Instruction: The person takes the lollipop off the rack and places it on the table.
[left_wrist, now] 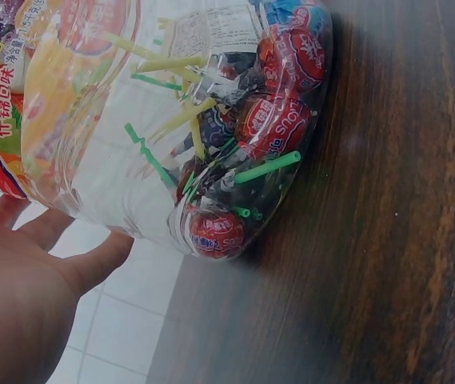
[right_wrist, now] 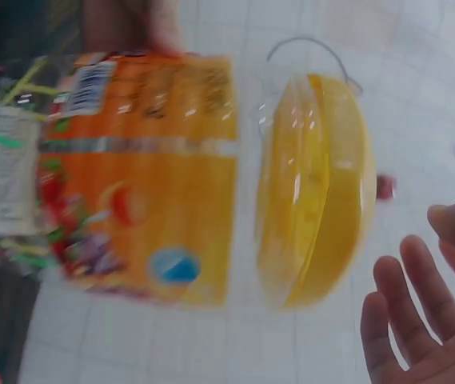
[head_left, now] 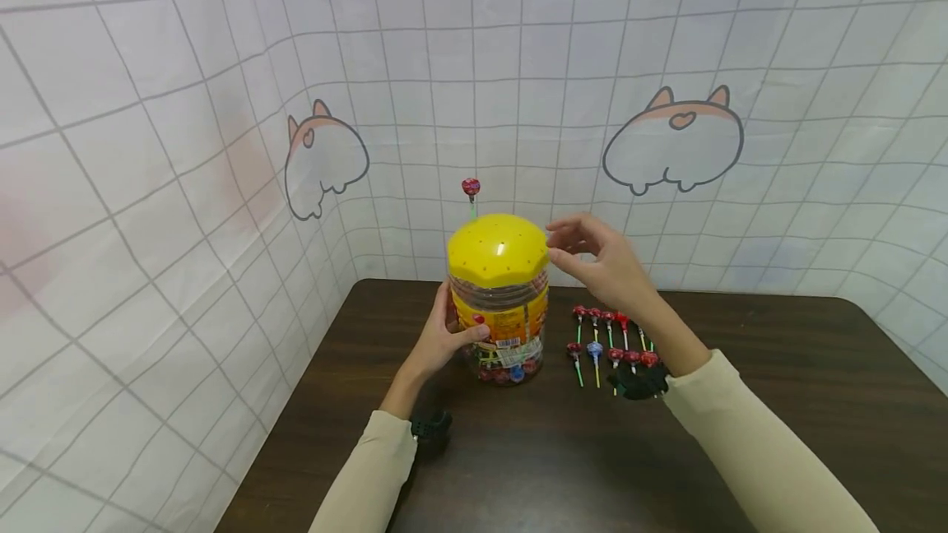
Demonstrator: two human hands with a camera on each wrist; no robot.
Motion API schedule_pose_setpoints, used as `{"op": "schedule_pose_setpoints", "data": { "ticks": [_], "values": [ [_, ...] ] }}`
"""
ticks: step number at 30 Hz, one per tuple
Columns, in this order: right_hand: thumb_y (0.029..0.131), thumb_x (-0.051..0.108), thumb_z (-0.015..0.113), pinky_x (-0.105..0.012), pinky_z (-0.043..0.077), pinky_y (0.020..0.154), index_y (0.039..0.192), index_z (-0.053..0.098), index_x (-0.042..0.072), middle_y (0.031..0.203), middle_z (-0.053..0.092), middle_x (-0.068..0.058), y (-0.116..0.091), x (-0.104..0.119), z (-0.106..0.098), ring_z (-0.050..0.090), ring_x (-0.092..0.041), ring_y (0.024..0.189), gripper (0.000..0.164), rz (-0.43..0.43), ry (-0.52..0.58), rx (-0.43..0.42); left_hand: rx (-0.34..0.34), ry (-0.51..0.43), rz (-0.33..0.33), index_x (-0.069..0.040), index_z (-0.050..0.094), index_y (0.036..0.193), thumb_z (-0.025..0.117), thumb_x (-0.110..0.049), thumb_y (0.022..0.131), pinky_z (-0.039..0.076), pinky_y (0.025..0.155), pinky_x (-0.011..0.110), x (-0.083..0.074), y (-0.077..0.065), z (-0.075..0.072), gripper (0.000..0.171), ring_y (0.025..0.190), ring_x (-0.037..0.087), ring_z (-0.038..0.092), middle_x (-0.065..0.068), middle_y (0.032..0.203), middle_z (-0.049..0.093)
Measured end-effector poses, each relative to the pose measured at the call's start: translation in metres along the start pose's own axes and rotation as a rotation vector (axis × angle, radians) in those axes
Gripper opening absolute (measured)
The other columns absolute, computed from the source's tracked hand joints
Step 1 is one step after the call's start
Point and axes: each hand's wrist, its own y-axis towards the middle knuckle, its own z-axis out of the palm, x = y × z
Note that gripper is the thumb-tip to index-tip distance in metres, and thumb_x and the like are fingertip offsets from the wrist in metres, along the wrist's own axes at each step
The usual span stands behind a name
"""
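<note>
A clear plastic candy jar (head_left: 498,327) with an orange and yellow label stands on the table under a domed yellow lid (head_left: 498,249). Wrapped lollipops (left_wrist: 271,124) with green and yellow sticks lie in its bottom. My left hand (head_left: 437,340) grips the jar's left side, thumb across the front, other fingers partly hidden behind it. One red-wrapped lollipop (head_left: 471,187) stands upright at the back of the lid, its stick's lower end hidden. My right hand (head_left: 596,261) is beside the lid's right edge, fingers loosely bent, holding nothing; the right wrist view shows a gap to the lid (right_wrist: 335,192).
Right of the jar, two rows of lollipops (head_left: 595,349) lie on the dark wooden table (head_left: 518,451), partly under my right forearm. Behind and to the left hangs a white grid-patterned cloth (head_left: 474,64). A black strap (head_left: 638,383) circles my right wrist.
</note>
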Motion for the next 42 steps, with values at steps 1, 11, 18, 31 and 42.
{"op": "schedule_pose_setpoints", "data": {
  "ticks": [1, 11, 18, 31, 42],
  "values": [
    [0.098, 0.018, 0.07, -0.037, 0.054, 0.096, 0.131, 0.061, 0.009, 0.115, 0.07, -0.011, 0.009, 0.005, 0.004, 0.064, -0.022, 0.104, 0.035, -0.009, 0.004, 0.008, -0.001, 0.002, -0.001, -0.037, 0.012, 0.161, 0.077, -0.022, 0.093, 0.052, 0.108, 0.044, -0.001, 0.0, 0.0, 0.095, 0.133, 0.026, 0.053, 0.008, 0.153, 0.041],
    [0.097, 0.018, 0.069, -0.045, 0.053, 0.101, 0.131, 0.058, 0.011, 0.118, 0.07, -0.011, 0.078, 0.028, 0.04, 0.064, -0.026, 0.108, 0.037, 0.099, 0.073, 0.018, -0.011, 0.013, -0.019, -0.035, 0.014, 0.16, 0.076, -0.02, 0.094, 0.052, 0.107, 0.046, -0.001, 0.0, 0.0, 0.092, 0.132, 0.027, 0.054, 0.009, 0.151, 0.043],
    [0.097, 0.015, 0.068, -0.042, 0.054, 0.099, 0.133, 0.056, 0.009, 0.118, 0.07, -0.012, 0.099, 0.028, 0.053, 0.064, -0.026, 0.107, 0.038, 0.166, 0.077, 0.018, -0.01, 0.009, -0.013, -0.037, 0.013, 0.16, 0.077, -0.025, 0.093, 0.052, 0.107, 0.045, -0.001, 0.0, 0.001, 0.093, 0.131, 0.025, 0.055, 0.007, 0.151, 0.043],
    [0.096, 0.011, 0.071, -0.04, 0.054, 0.099, 0.126, 0.059, 0.009, 0.113, 0.075, -0.012, 0.115, 0.027, 0.063, 0.068, -0.025, 0.102, 0.033, 0.172, 0.063, 0.046, -0.017, 0.024, -0.025, -0.035, 0.015, 0.16, 0.078, -0.027, 0.093, 0.046, 0.113, 0.054, -0.002, -0.001, 0.001, 0.092, 0.137, 0.029, 0.05, 0.007, 0.153, 0.041],
    [0.097, 0.013, 0.071, -0.04, 0.055, 0.096, 0.127, 0.06, 0.013, 0.112, 0.075, -0.011, 0.115, 0.023, 0.065, 0.068, -0.025, 0.098, 0.032, 0.148, 0.096, 0.001, -0.02, 0.023, -0.02, -0.037, 0.014, 0.16, 0.077, -0.027, 0.093, 0.045, 0.113, 0.054, 0.001, 0.0, 0.001, 0.092, 0.138, 0.029, 0.05, 0.006, 0.153, 0.041]
  ]
}}
